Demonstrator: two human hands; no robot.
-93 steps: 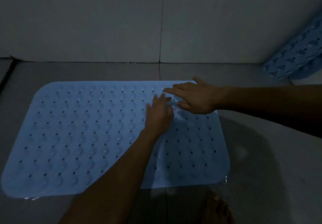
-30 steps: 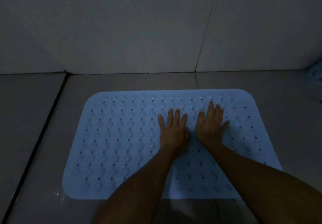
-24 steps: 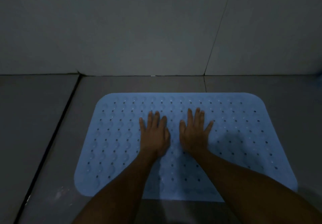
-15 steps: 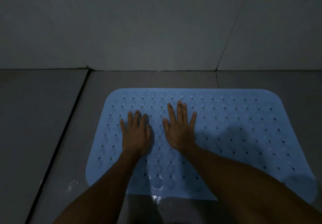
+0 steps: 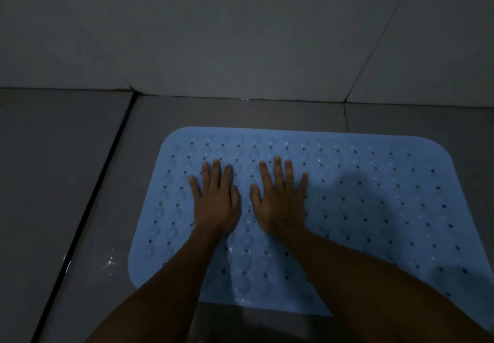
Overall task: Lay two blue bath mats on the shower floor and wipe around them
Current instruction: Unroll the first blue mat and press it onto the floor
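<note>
Grey tiled shower floor [image 5: 66, 169], dark grout line at left, wet patch near left. One pale blue perforated rubber bath mat [image 5: 374, 195] lay flat at centre-right, near far wall.

Place: a dim tiled shower or bathroom at floor level.
Floor: large grey tiles [image 5: 61, 171] with dark grout lines, one running left of the left hand [image 5: 216, 203].
Wall: pale wall tiles [image 5: 240, 35] meet the floor just beyond both hands.
Mat: a blue bath mat [image 5: 374, 195] with drain holes lies flat under the hands.
Wet: water glints [image 5: 109, 262] on the floor left of the left hand.
</note>
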